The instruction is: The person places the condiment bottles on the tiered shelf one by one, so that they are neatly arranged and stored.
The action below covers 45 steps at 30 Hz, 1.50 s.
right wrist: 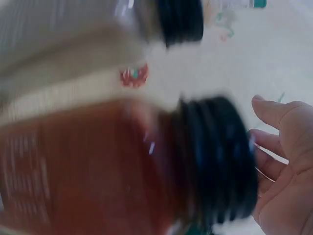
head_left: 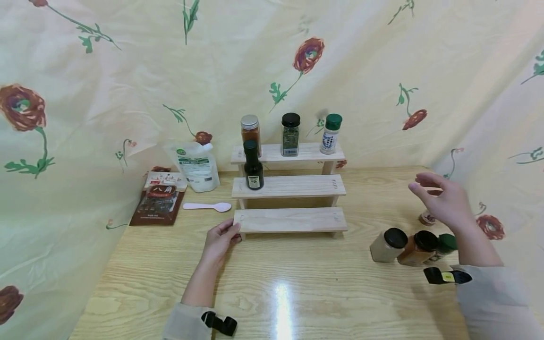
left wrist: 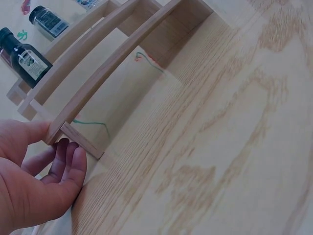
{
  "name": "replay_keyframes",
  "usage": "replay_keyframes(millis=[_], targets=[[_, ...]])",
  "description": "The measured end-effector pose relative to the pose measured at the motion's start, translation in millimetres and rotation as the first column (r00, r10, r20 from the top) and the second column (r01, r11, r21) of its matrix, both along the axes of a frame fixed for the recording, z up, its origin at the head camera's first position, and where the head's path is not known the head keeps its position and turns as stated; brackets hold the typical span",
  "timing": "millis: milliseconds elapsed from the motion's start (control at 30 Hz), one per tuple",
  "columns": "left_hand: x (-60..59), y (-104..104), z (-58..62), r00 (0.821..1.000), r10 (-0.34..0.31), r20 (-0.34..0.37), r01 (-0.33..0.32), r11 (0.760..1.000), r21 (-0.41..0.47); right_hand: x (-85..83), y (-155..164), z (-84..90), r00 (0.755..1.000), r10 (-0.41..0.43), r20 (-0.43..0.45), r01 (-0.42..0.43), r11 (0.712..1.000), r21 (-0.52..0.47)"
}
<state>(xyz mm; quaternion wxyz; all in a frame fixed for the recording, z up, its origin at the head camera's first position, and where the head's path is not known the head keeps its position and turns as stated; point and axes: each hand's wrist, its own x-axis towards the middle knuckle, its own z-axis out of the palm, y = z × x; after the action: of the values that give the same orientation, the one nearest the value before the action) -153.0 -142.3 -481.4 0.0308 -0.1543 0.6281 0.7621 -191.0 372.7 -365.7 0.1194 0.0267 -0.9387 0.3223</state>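
My left hand (head_left: 218, 243) grips the left end of the lowest step of a three-tier wooden rack (head_left: 290, 220); in the left wrist view the thumb lies on the board's corner, other fingers curled below. My right hand (head_left: 446, 200) is raised at the right with loosely bent fingers and nothing between them. Beneath it shows a small container (head_left: 427, 218), partly hidden by the hand. Nearer me stand a pale-filled jar (head_left: 384, 248), a reddish-brown spice jar (head_left: 410, 252) and a green-capped jar (head_left: 444, 246). The brown jar's black lid (right wrist: 222, 159) looms blurred in the right wrist view.
On the top tier stand a silver-lidded jar (head_left: 250, 123), a black-lidded herb jar (head_left: 291, 134) and a green-capped shaker (head_left: 330, 134). A dark bottle (head_left: 253, 167) is on the middle tier. Left lie a brown packet (head_left: 157, 200) and spoon (head_left: 207, 206), beside a white pouch (head_left: 197, 167).
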Motion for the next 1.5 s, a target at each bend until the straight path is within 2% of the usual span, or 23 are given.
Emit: replay_keyframes(millis=[200, 467, 700, 833, 1067, 1167, 1500], targets=[[0.1, -0.2, -0.2, 1.000, 0.000, -0.007, 0.000, 1.000, -0.005, -2.6, 23.2, -8.8, 0.997, -0.069, 0.047, 0.068, 0.997, 0.021], [0.4, -0.2, 0.2, 1.000, 0.003, -0.003, -0.003, 1.000, -0.007, -5.0, 47.0, -22.0, 0.989, -0.124, 0.079, 0.119, 0.991, 0.068], [0.1, -0.2, -0.4, 1.000, -0.001, -0.006, 0.001, 1.000, -0.014, -4.5, 55.6, -23.8, 0.980, -0.196, 0.036, 0.193, 0.979, 0.060], [-0.7, 0.2, -0.5, 1.000, 0.002, -0.008, -0.002, 1.000, -0.005, -3.1, 62.0, -24.0, 0.979, -0.198, 0.053, 0.194, 0.979, 0.063], [-1.8, 0.5, -0.2, 1.000, 0.008, 0.004, -0.008, 1.000, -0.006, -0.4, 75.4, -31.3, 0.966, -0.134, 0.223, 0.106, 0.985, 0.137], [-1.4, 0.5, -0.3, 1.000, 0.003, -0.002, -0.003, 1.000, -0.005, -0.7, 78.7, -35.5, 0.966, -0.120, 0.230, 0.089, 0.986, 0.140], [-0.5, -0.2, -0.8, 1.000, 0.006, -0.001, -0.006, 1.000, -0.010, 1.4, 78.6, -41.0, 0.962, -0.156, 0.226, 0.127, 0.982, 0.139]])
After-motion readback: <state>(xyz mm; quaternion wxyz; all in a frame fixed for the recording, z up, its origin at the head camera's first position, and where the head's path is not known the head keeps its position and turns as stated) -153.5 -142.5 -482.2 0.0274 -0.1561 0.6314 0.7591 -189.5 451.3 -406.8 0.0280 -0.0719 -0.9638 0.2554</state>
